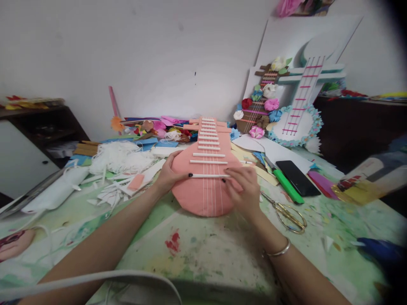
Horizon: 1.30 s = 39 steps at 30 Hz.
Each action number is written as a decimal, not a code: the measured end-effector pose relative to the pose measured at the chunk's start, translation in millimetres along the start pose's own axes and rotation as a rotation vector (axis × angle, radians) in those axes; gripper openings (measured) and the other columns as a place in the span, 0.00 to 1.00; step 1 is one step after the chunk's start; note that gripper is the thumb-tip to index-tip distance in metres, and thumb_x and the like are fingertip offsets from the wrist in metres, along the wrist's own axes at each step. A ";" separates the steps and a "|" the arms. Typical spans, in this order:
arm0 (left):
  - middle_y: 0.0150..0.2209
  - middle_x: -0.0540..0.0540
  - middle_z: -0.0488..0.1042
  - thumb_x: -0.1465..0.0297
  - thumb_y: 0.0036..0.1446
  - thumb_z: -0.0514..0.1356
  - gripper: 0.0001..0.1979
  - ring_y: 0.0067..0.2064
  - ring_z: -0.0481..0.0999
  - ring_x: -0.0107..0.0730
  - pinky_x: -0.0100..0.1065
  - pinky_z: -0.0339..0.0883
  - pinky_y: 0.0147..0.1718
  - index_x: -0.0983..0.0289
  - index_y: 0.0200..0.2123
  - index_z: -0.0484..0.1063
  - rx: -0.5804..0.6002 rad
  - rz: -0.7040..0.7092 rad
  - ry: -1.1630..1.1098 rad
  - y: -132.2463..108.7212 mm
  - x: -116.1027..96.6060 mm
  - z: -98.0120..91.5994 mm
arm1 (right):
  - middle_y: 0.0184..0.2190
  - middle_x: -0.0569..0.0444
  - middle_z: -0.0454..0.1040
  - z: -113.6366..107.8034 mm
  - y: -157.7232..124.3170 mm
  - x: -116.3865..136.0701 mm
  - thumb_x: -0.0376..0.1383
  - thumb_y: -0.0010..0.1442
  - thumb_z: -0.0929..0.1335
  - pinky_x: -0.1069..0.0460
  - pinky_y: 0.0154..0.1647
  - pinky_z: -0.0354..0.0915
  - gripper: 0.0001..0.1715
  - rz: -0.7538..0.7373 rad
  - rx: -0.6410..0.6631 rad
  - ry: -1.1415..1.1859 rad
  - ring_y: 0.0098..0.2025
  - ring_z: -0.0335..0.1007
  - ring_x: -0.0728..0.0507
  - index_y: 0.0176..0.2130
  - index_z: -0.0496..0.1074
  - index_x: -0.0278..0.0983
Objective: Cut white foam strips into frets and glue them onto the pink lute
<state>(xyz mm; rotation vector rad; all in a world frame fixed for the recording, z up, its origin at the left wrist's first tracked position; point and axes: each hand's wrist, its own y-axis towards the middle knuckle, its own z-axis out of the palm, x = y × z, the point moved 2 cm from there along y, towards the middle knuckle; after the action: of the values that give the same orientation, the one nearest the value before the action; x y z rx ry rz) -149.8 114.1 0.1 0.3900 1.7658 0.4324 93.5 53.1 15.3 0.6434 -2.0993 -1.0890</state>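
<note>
A pink paper pipa (190, 199), a lute-shaped craft, leans back on the table in front of me. Thin white strings run down its face, crossed by several white strips up the neck. My left hand (169, 176) grips its left edge, fingers behind and thumb on the front. That thumb presses the left end of the lowest white strip (208, 176), which lies level across the strings. At the strip's other end, my right hand (246, 188) is closed with thumb and fingertips pinching it. Part of the body's right side is hidden behind this hand.
Gold-handled scissors (291, 217), a green utility knife (288, 185) and a black phone (298, 178) lie at right. White string (122, 156), paper scraps and a white glue gun (57, 188) are at left. Decorated paper instruments (295, 118) lean on the back wall. A white cable (127, 274) crosses the front.
</note>
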 end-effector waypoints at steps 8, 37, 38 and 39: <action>0.56 0.59 0.63 0.60 0.37 0.69 0.40 0.58 0.62 0.49 0.47 0.57 0.56 0.60 0.55 0.60 0.006 0.036 0.041 -3.1 -8.2 0.5 | 0.58 0.39 0.57 12.9 -3.4 -40.8 0.53 0.44 0.71 0.38 0.57 0.54 0.52 0.547 0.055 0.067 0.60 0.52 0.33 0.60 0.53 0.36; 0.56 0.58 0.64 0.59 0.36 0.69 0.41 0.57 0.63 0.49 0.46 0.59 0.55 0.60 0.55 0.59 0.006 0.043 0.061 -4.4 -11.6 0.2 | 0.58 0.44 0.59 18.3 -6.9 -41.5 0.44 0.54 0.67 0.40 0.62 0.49 0.34 0.528 0.019 0.262 0.61 0.53 0.38 0.56 0.57 0.38; 0.55 0.59 0.64 0.58 0.36 0.69 0.41 0.57 0.63 0.49 0.46 0.59 0.54 0.60 0.55 0.59 0.004 0.039 0.059 -4.4 -11.4 0.4 | 0.58 0.44 0.60 18.3 -7.0 -41.5 0.44 0.54 0.67 0.40 0.61 0.50 0.34 0.528 0.019 0.260 0.60 0.53 0.38 0.56 0.57 0.38; 0.55 0.59 0.64 0.58 0.35 0.69 0.42 0.57 0.63 0.49 0.47 0.59 0.54 0.60 0.55 0.60 0.004 0.037 0.057 -4.3 -11.2 0.6 | 0.58 0.44 0.60 18.4 -7.1 -41.4 0.44 0.54 0.67 0.40 0.61 0.50 0.34 0.529 0.022 0.258 0.60 0.53 0.38 0.56 0.57 0.38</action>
<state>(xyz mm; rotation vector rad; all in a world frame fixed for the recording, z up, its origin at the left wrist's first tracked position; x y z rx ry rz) -146.8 104.9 7.4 0.4170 1.8174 0.4705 107.3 86.9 -12.5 0.1980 -1.9005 -0.6475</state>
